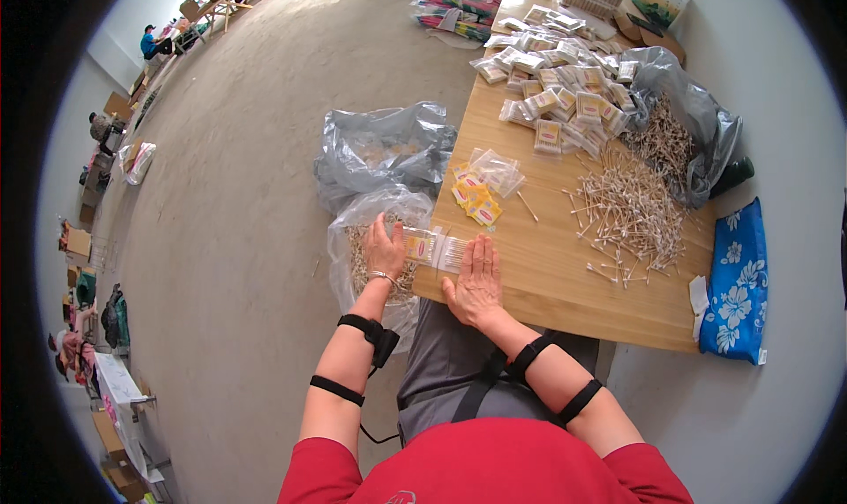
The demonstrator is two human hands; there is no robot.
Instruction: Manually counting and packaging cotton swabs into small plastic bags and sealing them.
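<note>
At the table's near left corner, a small clear plastic bag (417,245) with a yellow card lies on its side. Cotton swabs (453,253) stick out of its right end in a flat row. My left hand (385,250) grips the bag's left end, with the thumb against it. Flat beside the swabs' outer ends is my right hand (476,279), fingers stretched out and touching the ends. Yellow cards (476,197) and unfilled clear bags (497,172) lie just beyond, near one loose swab (528,206).
A heap of loose swabs (631,213) spills from a grey plastic bag (706,116) on the right. Filled packets (565,89) are piled farther back. Left of the table stand open plastic sacks (379,146). A blue floral pouch (737,283) sits at the right edge.
</note>
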